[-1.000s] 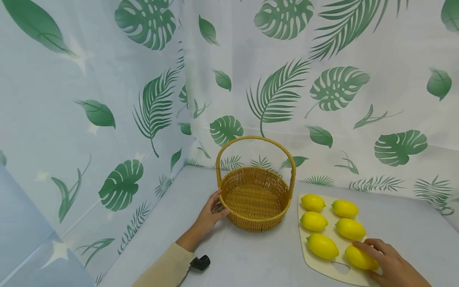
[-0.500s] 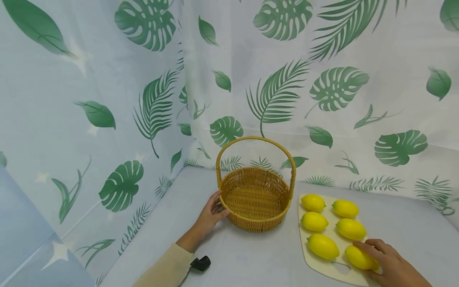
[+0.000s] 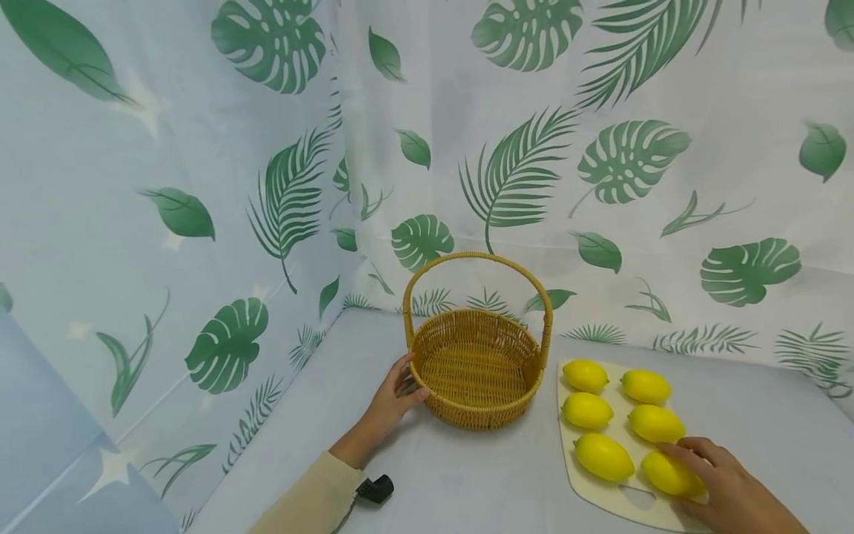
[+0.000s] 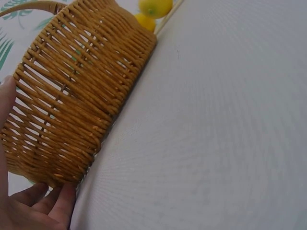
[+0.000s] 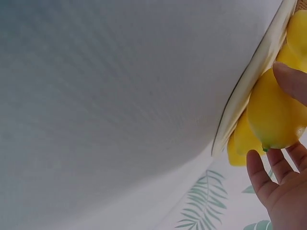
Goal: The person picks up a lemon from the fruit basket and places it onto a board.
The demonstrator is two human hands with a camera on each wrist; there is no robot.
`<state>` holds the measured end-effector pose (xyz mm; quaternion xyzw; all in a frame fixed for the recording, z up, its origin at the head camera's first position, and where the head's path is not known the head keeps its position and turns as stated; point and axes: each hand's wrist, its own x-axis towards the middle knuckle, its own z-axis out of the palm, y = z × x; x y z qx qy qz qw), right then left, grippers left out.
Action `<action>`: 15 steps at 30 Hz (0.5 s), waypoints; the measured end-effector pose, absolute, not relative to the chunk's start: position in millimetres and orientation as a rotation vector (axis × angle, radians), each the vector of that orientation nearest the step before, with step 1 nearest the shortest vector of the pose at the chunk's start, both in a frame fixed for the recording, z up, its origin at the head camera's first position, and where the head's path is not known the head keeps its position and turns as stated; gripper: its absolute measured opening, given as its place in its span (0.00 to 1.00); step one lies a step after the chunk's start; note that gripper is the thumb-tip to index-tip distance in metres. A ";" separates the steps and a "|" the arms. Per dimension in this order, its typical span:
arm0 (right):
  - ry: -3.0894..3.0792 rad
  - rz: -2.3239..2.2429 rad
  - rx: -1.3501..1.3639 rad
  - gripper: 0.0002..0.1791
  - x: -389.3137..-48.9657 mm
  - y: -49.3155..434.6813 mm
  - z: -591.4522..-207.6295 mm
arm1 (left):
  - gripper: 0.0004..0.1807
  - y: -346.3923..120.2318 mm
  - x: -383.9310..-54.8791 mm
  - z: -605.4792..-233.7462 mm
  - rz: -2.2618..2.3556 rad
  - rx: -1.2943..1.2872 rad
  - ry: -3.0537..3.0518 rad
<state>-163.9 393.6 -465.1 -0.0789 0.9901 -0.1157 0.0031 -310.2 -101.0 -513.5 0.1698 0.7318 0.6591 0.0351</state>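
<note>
My left hand [image 3: 394,393] holds the side of a round wicker basket [image 3: 477,419] with a tall arched handle. Its thumb lies at the near rim, and the fingers reach round the left wall; in the left wrist view, fingertips [image 4: 67,194] meet the woven wall [image 4: 76,86]. Nothing lies inside the basket. On the right, my right hand [image 3: 730,486] grips the nearest right-hand lemon [image 3: 667,473], thumb on one side and fingers on the other. The right wrist view has that lemon [image 5: 271,112] between thumb and fingers, low over the board.
Several other lemons, such as the front left one [image 3: 603,456], lie in two rows on a cream cutting board [image 3: 594,500] with a handle slot. A black object [image 3: 376,489] sits by the left sleeve. Leaf-print curtains [image 3: 520,170] stand behind and at left.
</note>
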 end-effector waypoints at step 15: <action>3.096 -0.359 -0.215 0.40 -168.8 388.8 -462.1 | 0.45 -100.7 -309.6 -513.0 2.034 0.530 2.243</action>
